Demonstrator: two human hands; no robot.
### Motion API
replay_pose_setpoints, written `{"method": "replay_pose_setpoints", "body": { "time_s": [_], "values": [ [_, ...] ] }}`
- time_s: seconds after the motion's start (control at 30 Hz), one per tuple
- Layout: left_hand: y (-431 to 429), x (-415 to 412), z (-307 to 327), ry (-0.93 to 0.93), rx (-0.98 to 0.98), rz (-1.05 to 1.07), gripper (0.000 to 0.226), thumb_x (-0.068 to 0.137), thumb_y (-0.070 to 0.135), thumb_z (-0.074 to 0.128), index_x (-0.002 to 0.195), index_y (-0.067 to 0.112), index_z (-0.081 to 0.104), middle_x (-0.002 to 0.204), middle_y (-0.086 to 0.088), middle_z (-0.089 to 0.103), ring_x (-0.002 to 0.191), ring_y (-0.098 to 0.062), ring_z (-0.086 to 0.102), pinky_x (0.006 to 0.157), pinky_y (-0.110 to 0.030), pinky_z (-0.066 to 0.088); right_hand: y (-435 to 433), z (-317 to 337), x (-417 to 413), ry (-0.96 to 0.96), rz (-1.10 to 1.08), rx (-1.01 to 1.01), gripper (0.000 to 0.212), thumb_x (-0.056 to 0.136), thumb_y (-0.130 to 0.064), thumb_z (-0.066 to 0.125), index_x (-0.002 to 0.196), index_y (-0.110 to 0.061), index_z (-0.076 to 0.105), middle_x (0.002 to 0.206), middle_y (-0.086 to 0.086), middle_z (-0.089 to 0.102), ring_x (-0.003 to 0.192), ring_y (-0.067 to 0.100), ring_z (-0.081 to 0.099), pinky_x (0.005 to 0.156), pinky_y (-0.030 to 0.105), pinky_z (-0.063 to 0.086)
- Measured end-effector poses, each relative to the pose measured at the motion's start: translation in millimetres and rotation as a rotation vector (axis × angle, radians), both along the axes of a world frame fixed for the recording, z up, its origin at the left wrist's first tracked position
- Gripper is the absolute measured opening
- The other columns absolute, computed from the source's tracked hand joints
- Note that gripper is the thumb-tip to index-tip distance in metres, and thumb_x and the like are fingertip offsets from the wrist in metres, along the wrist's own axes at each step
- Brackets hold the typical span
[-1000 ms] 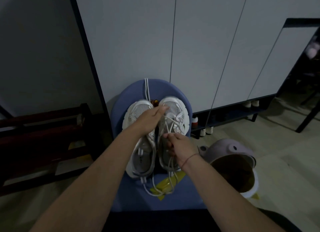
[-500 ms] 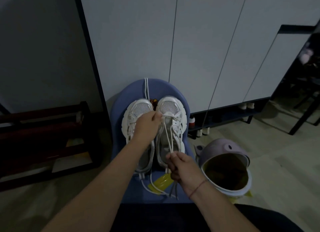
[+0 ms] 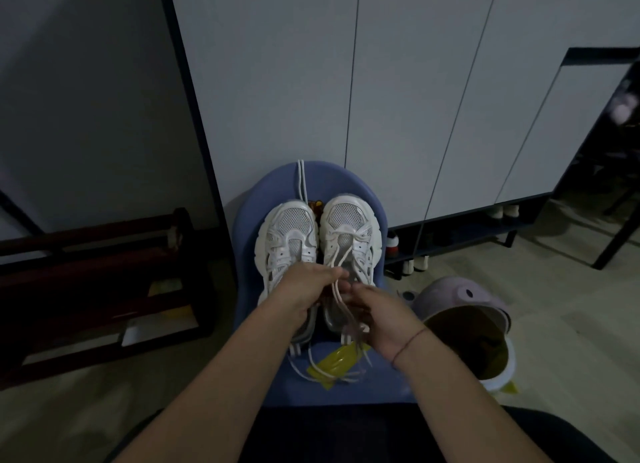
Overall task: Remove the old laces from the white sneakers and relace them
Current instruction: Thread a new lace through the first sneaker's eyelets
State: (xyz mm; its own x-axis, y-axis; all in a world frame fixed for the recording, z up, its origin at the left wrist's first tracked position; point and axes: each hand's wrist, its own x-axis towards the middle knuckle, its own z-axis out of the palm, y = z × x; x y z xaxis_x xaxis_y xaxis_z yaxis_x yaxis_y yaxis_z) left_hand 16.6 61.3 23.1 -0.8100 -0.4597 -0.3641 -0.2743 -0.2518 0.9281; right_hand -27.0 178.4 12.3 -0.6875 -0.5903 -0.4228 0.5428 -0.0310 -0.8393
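Pair of white mesh-toe sneakers sits side by side on the seat of a blue moulded plastic chair (image 3: pixel 375 241), toes toward the chair back, heels toward the person. Sneaker on the person's right (image 3: pixel 349 227) has a white flat lace (image 3: pixel 341 254) threaded through its front eyelets, with two strands running back from there to the hands. Sneaker on the left (image 3: pixel 289 237) is partly covered at the heel end by the left hand (image 3: pixel 304 289). Left hand: fingers curled, tips pinching the lace strands over the gap between the shoes. Right hand (image 3: pixel 379 319): just beside it and lower, fingers curled round the same strands, loose ends hanging below the palm onto the seat. Thin red cord bracelet (image 3: pixel 410 341) on the right wrist. A second white lace (image 3: pixel 300 182) is draped over the chair back. Crumpled yellow wrapper (image 3: pixel 334 362) lies on the seat behind the heels. Pale purple lidded bin (image 3: pixel 460 300) stands open on the floor just right of the chair. White cabinet doors (image 3: pixel 277 81) behind, dark wooden rack (image 3: pixel 86 254) at left.
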Motion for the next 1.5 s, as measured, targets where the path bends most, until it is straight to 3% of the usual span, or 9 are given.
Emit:
{"method": "replay_pose_setpoints", "body": {
  "time_s": [0.13,0.37,0.53,0.73,0.83,0.97,1.1,1.3,1.5],
  "values": [
    [-6,-5,-2,-0.055,-0.304,-0.062,0.015,0.092,0.013,0.066,0.095,0.0,0.074,0.079,-0.009,0.071,0.071,-0.014,0.065,0.067,-0.017,0.051,-11,11,-16,-0.132,0.048,-0.132,0.026,0.097,-0.02,0.044,0.079,-0.01,0.06,0.058,0.002,0.054,0.039,0.009,0.05,0.042,0.017,0.039],
    [-26,-5,15,-0.186,-0.522,-0.346,0.026,0.094,0.028,0.063,0.083,0.009,0.075,0.071,-0.002,0.073,0.064,-0.01,0.064,0.063,-0.017,0.048,-29,4,-27,-0.318,0.015,-0.236,0.03,0.098,-0.012,0.041,0.073,-0.006,0.057,0.06,0.011,0.064,0.049,0.02,0.064,0.05,0.026,0.054],
    [-62,-36,40,0.054,-0.734,-0.006,0.028,0.098,0.022,0.055,0.079,0.012,0.074,0.076,-0.002,0.074,0.073,-0.018,0.067,0.076,-0.031,0.053,-32,-3,-37,-0.406,-0.055,-0.324,0.032,0.1,-0.016,0.037,0.073,-0.008,0.052,0.052,0.004,0.055,0.038,0.014,0.053,0.05,0.025,0.053],
    [-55,-74,17,0.095,-1.018,-0.328,0.035,0.103,0.033,0.044,0.119,0.01,0.067,0.116,-0.008,0.068,0.109,-0.023,0.061,0.099,-0.039,0.047,-30,-19,-38,-0.2,0.01,-0.187,0.037,0.104,-0.029,0.03,0.083,-0.01,0.053,0.043,-0.006,0.032,0.029,0.004,0.019,0.027,0.013,0.019],
    [-57,-79,8,0.102,-1.019,-0.357,0.038,0.104,0.034,0.042,0.127,0.015,0.064,0.118,0.004,0.062,0.112,-0.013,0.055,0.103,-0.033,0.043,-31,-29,-33,-0.032,0.014,-0.067,0.037,0.104,-0.025,0.031,0.075,-0.012,0.051,0.038,-0.007,0.03,0.028,0.004,0.019,0.03,0.01,0.017],
    [-58,-83,12,0.06,-0.966,-0.337,0.042,0.103,0.041,0.041,0.128,0.016,0.064,0.127,-0.005,0.064,0.114,-0.02,0.057,0.102,-0.037,0.044,-30,-42,-23,0.348,0.122,0.274,0.042,0.102,-0.023,0.036,0.065,-0.015,0.054,0.033,-0.008,0.036,0.027,0.003,0.029,0.04,0.021,0.024],
    [-60,-86,15,0.047,-0.966,-0.345,0.043,0.102,0.042,0.041,0.131,0.018,0.062,0.131,-0.002,0.063,0.12,-0.018,0.055,0.103,-0.034,0.042,-24,-43,-14,0.438,0.182,0.384,0.044,0.102,-0.023,0.037,0.061,-0.016,0.052,0.033,-0.008,0.037,0.025,0.003,0.029,0.038,0.018,0.024],
    [-55,-78,18,0.029,-0.886,-0.315,0.044,0.102,0.044,0.04,0.128,0.016,0.063,0.125,-0.001,0.064,0.116,-0.017,0.056,0.101,-0.034,0.042,-21,-30,-7,0.169,0.11,0.173,0.042,0.104,-0.023,0.031,0.069,-0.011,0.051,0.037,-0.006,0.032,0.03,0.007,0.02,0.037,0.015,0.017],
    [-27,-29,-5,0.086,-0.552,0.109,0.024,0.099,0.013,0.049,0.085,0.015,0.069,0.081,-0.004,0.07,0.072,-0.016,0.063,0.071,-0.029,0.05,-3,6,6,-0.09,0.083,-0.262,0.033,0.103,-0.018,0.029,0.081,-0.008,0.052,0.047,-0.002,0.037,0.033,0.005,0.024,0.033,0.014,0.023]
  ]
}}
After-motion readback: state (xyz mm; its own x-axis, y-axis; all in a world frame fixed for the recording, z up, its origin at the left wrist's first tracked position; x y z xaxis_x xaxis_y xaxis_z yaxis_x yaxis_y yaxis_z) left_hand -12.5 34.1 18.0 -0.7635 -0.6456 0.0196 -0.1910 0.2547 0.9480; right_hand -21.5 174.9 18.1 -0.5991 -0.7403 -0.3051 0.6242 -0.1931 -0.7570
